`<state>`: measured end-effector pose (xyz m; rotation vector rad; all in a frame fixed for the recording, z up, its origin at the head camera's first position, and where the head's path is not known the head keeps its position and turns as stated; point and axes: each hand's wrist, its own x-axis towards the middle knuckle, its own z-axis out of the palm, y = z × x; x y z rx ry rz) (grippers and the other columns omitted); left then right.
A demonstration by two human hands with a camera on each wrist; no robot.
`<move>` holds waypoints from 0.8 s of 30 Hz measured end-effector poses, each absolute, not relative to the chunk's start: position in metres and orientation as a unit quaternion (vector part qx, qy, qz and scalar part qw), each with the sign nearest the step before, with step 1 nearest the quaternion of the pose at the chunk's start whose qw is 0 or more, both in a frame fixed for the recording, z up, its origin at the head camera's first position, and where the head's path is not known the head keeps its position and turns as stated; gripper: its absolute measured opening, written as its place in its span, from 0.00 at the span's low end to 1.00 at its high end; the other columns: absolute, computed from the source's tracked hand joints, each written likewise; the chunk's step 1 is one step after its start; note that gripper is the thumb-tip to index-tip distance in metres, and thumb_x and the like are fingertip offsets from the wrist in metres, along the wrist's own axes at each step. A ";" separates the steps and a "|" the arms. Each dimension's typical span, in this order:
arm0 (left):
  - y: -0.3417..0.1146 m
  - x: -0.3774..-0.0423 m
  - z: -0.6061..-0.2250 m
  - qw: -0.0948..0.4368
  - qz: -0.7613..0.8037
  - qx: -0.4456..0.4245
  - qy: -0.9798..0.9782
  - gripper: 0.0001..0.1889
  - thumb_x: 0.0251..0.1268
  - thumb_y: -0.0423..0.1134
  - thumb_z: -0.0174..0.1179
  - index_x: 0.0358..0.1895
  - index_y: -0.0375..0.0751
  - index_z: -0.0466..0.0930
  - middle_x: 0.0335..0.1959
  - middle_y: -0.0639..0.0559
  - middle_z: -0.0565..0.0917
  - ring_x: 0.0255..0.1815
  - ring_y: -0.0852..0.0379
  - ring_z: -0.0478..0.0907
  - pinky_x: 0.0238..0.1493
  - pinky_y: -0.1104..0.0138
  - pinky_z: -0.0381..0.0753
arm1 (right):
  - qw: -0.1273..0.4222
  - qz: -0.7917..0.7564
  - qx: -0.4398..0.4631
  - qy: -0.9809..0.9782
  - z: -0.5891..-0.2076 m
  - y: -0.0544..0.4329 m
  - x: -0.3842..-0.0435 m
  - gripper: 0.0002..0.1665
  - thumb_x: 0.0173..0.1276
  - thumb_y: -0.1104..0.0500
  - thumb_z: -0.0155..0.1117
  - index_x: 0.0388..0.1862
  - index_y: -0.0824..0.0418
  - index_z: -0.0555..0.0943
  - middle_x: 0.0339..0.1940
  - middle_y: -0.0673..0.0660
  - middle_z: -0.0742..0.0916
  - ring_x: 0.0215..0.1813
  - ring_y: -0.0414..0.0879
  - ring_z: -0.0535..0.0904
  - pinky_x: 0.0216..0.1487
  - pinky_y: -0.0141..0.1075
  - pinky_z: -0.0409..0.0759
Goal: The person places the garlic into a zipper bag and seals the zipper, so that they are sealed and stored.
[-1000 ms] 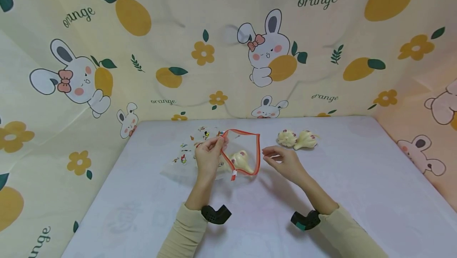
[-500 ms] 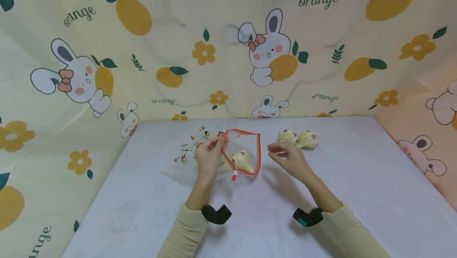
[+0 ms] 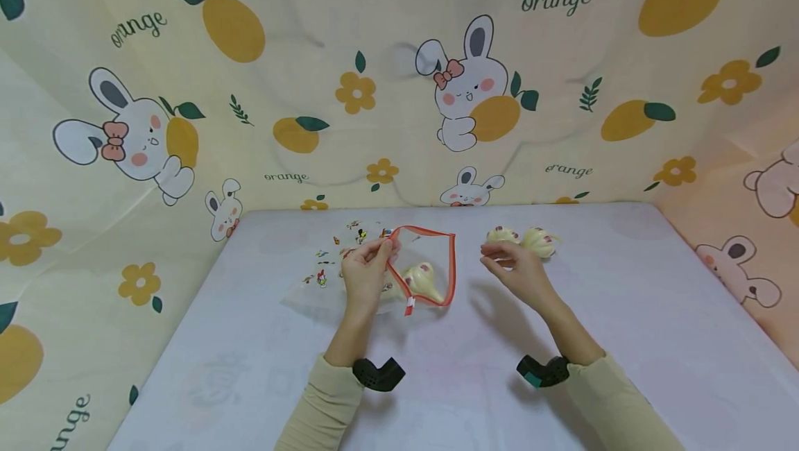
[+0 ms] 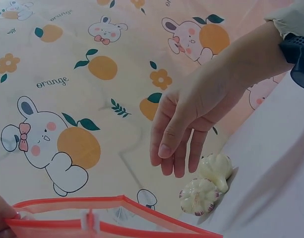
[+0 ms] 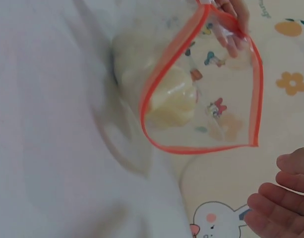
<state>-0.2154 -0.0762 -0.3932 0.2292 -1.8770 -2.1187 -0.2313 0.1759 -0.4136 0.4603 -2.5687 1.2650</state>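
Observation:
A clear zip bag (image 3: 321,291) with small cartoon prints and a red-edged mouth stands on the table. My left hand (image 3: 364,276) pinches the top of its red rim (image 3: 452,267), and the mouth gapes toward the right. Inside lies a pale garlic bulb (image 3: 421,279), also visible through the plastic in the right wrist view; a second pale piece behind it is partly hidden. My right hand (image 3: 518,272) holds nothing and hovers with fingers loosely bent. Just beyond it two more garlic bulbs rest side by side, one (image 3: 502,233) partly covered by the fingers, the other (image 3: 539,243) mostly showing.
A white cloth covers the table (image 3: 437,388). Printed curtains (image 3: 387,139) with rabbits and oranges hang behind it and along both sides. Each wrist wears a black camera mount (image 3: 379,375).
My right hand has moved to the right and slightly away from me, from beside the bag's mouth to near the two loose garlic bulbs. My left hand and the bag have stayed put.

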 end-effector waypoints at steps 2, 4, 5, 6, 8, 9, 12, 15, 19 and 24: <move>-0.076 -0.215 -0.393 0.149 -0.737 0.080 -0.654 0.10 0.65 0.33 0.61 0.43 0.30 0.84 0.42 0.36 0.88 0.36 0.63 0.87 0.41 0.75 0.87 | 0.129 0.433 0.156 -0.878 -0.414 0.179 -0.233 0.13 0.64 0.65 0.66 0.47 0.69 0.82 0.42 0.67 0.88 0.41 0.40 0.85 0.41 0.15 0.79; -0.076 -0.215 -0.393 0.147 -0.738 0.081 -0.653 0.10 0.65 0.34 0.61 0.43 0.30 0.84 0.42 0.36 0.88 0.37 0.64 0.87 0.41 0.75 0.87 | 0.136 0.435 0.152 -0.877 -0.415 0.181 -0.235 0.13 0.64 0.65 0.66 0.46 0.69 0.82 0.42 0.67 0.89 0.39 0.31 0.82 0.40 0.13 0.78; -0.076 -0.215 -0.393 0.146 -0.738 0.082 -0.653 0.10 0.65 0.34 0.61 0.43 0.30 0.84 0.43 0.36 0.88 0.37 0.63 0.87 0.42 0.75 0.87 | 0.139 0.435 0.150 -0.877 -0.415 0.182 -0.236 0.12 0.64 0.65 0.66 0.45 0.69 0.82 0.41 0.67 0.89 0.38 0.27 0.81 0.40 0.13 0.77; -0.076 -0.215 -0.393 0.146 -0.738 0.083 -0.654 0.10 0.65 0.34 0.61 0.44 0.30 0.84 0.43 0.36 0.88 0.37 0.63 0.87 0.42 0.75 0.87 | 0.142 0.435 0.148 -0.876 -0.416 0.183 -0.237 0.12 0.63 0.66 0.66 0.45 0.70 0.83 0.41 0.67 0.89 0.37 0.24 0.79 0.40 0.12 0.77; -0.077 -0.215 -0.393 0.145 -0.739 0.084 -0.653 0.10 0.65 0.34 0.61 0.44 0.30 0.84 0.43 0.36 0.88 0.37 0.63 0.87 0.42 0.75 0.87 | 0.148 0.434 0.142 -0.877 -0.416 0.185 -0.239 0.11 0.63 0.66 0.66 0.44 0.70 0.83 0.41 0.67 0.89 0.36 0.20 0.76 0.39 0.11 0.76; -0.077 -0.215 -0.393 0.145 -0.738 0.084 -0.653 0.10 0.65 0.34 0.61 0.44 0.30 0.84 0.43 0.36 0.88 0.37 0.63 0.87 0.42 0.75 0.87 | 0.151 0.433 0.138 -0.878 -0.416 0.185 -0.240 0.11 0.63 0.66 0.66 0.43 0.70 0.83 0.41 0.67 0.89 0.36 0.19 0.75 0.39 0.11 0.75; -0.077 -0.215 -0.393 0.147 -0.737 0.083 -0.654 0.10 0.65 0.33 0.61 0.44 0.30 0.84 0.43 0.36 0.88 0.37 0.63 0.87 0.42 0.75 0.87 | 0.159 0.433 0.129 -0.878 -0.416 0.187 -0.241 0.12 0.63 0.66 0.67 0.44 0.70 0.83 0.42 0.67 0.89 0.37 0.18 0.74 0.39 0.10 0.74; -0.077 -0.215 -0.392 0.145 -0.737 0.085 -0.654 0.10 0.65 0.34 0.61 0.44 0.31 0.84 0.43 0.36 0.88 0.37 0.63 0.87 0.42 0.74 0.87 | 0.165 0.433 0.121 -0.878 -0.415 0.190 -0.243 0.13 0.63 0.66 0.67 0.45 0.70 0.82 0.43 0.67 0.88 0.37 0.15 0.72 0.39 0.09 0.73; -0.077 -0.216 -0.392 0.141 -0.738 0.088 -0.654 0.10 0.65 0.34 0.61 0.44 0.32 0.84 0.44 0.37 0.88 0.38 0.62 0.88 0.42 0.74 0.87 | 0.173 0.429 0.111 -0.880 -0.413 0.193 -0.245 0.15 0.63 0.66 0.66 0.47 0.72 0.81 0.43 0.69 0.88 0.38 0.21 0.77 0.39 0.07 0.72; -0.078 -0.216 -0.392 0.141 -0.740 0.091 -0.651 0.10 0.65 0.34 0.61 0.44 0.31 0.84 0.44 0.36 0.88 0.38 0.62 0.88 0.43 0.74 0.87 | 0.184 0.429 0.103 -0.878 -0.415 0.196 -0.250 0.15 0.63 0.66 0.66 0.47 0.74 0.80 0.43 0.70 0.87 0.43 0.58 0.85 0.39 0.10 0.75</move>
